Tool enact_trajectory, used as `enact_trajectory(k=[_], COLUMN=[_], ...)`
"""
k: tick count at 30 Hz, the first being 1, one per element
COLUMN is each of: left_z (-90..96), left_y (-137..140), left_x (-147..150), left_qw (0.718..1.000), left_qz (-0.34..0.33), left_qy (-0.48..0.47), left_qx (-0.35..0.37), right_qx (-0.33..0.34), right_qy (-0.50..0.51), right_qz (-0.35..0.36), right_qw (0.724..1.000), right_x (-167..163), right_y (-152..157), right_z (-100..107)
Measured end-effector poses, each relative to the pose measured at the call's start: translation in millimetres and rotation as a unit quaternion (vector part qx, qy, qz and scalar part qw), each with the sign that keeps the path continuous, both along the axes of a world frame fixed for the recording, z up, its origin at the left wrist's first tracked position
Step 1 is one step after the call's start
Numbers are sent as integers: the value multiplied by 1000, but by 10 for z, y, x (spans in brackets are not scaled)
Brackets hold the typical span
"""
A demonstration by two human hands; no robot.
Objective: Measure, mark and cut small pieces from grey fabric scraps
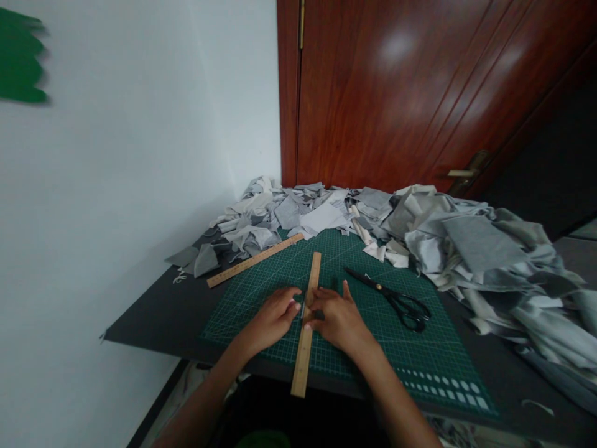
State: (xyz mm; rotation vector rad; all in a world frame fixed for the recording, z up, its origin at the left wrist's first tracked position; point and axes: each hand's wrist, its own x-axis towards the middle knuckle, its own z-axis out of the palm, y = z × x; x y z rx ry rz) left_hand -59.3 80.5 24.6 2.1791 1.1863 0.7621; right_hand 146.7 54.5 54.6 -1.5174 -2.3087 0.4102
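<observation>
A wooden ruler (303, 358) lies lengthwise on the green cutting mat (252, 305), and its near end juts past the table edge. My right hand (338, 317) presses on the ruler's middle, thumb and fingertips on the wood and one finger raised. Just left of the ruler is my left hand (275, 317), its fingers curled with thumb and forefinger close together. Something small and thin shows by those fingertips, too blurred to name. Black scissors (392, 295) lie on the mat to the right of my right hand, blades pointing to the upper left.
A second wooden ruler (254, 260) lies slanted across the mat's left edge. Grey and white fabric scraps (321, 214) are heaped along the back, with a larger fabric pile (485, 242) on the right. A white wall (116, 155) borders the dark table (158, 317); behind stands a brown door (396, 93).
</observation>
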Motion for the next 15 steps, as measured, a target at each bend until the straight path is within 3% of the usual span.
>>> enact_trajectory(k=[4,10,15], left_z=[-7,29,31], left_y=[30,263,410], left_x=[-11,70,165], left_qw=[1000,1000,1000], left_qz=[-25,21,-6], left_qy=[-7,-8,-1], left_qx=[15,9,15], right_qx=[21,22,25], right_qy=[-1,5,19], right_qz=[14,20,30], right_qw=[1000,1000,999], right_x=[25,64,87], right_y=[12,42,63], right_z=[4,-11,-43])
